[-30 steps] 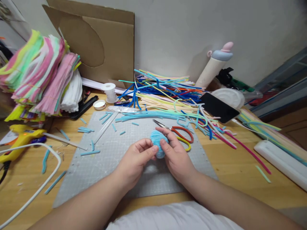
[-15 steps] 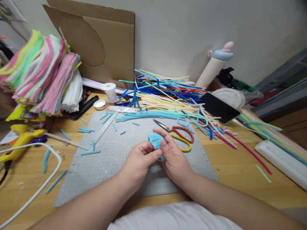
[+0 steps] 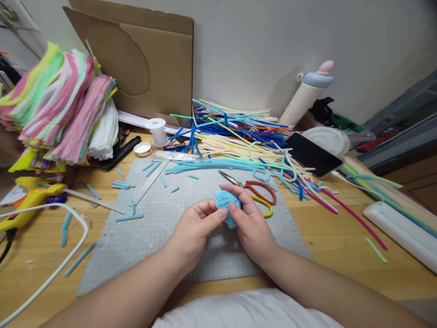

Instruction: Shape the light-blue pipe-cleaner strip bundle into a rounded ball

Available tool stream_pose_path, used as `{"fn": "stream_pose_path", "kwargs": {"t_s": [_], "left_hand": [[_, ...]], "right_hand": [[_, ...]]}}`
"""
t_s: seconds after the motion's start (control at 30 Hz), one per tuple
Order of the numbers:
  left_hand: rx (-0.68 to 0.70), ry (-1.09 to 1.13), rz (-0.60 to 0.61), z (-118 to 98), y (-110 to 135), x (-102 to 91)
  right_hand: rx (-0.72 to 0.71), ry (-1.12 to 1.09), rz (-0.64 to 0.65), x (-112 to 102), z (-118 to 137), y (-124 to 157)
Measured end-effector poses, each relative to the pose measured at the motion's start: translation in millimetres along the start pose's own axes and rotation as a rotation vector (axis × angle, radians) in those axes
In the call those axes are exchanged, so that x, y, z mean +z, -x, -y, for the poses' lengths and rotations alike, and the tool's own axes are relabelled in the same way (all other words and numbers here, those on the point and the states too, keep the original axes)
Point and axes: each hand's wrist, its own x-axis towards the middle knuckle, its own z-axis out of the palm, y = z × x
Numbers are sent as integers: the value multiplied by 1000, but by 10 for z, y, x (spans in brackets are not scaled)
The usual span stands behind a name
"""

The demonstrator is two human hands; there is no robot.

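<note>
Between both hands, above the grey cutting mat (image 3: pixel 153 250), is a light blue fuzzy piece of pipe cleaners (image 3: pixel 226 198) with ridged rows. My left hand (image 3: pixel 200 228) pinches its lower left side, thumb on the front. My right hand (image 3: pixel 251 216) grips its right side, thumb on the front and fingers curled around behind. Parts of its edge and back are hidden by the fingers. Just beyond my right hand lie scissors (image 3: pixel 252 186) with one red and one yellow handle. A row of light blue pipe cleaners (image 3: pixel 205 166) runs across the mat's far edge.
At left lie a yellow glue gun (image 3: pixel 30 200) with a white cord and short blue offcuts (image 3: pixel 129 218). Bundled pipe cleaners (image 3: pixel 61 109) stand behind them. A mixed pipe cleaner pile (image 3: pixel 235 132), a phone (image 3: pixel 312 154), a bottle (image 3: pixel 302 100) and a power strip (image 3: pixel 399 228) sit back and right.
The blue piece has been turned so more of its ridged face shows, and it has shifted slightly right. Both hands keep hold of it, the thumbs slightly moved.
</note>
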Motion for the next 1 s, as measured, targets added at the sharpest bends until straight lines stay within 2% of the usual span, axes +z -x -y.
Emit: {"fn": "stream_pose_path", "kwargs": {"t_s": [0.1,0.37,0.5,0.73,0.87,1.0], "left_hand": [[-9,-38,16,3,-3,-10],[-27,-50,53,35,-13,-24],[-58,-35,86,40,-24,-30],[-107,-25,52,22,-27,-51],[-126,25,117,34,-35,-60],[-85,-41,105,54,-44,-73]], "right_hand": [[-46,84,-11,-2,-1,0],[118,-155,-49,15,23,-28],[63,-105,-61,2,31,-32],[33,-99,-73,-5,53,-41],[-40,18,-83,-46,11,-56],[-126,164,-117,-69,-5,-74]]}}
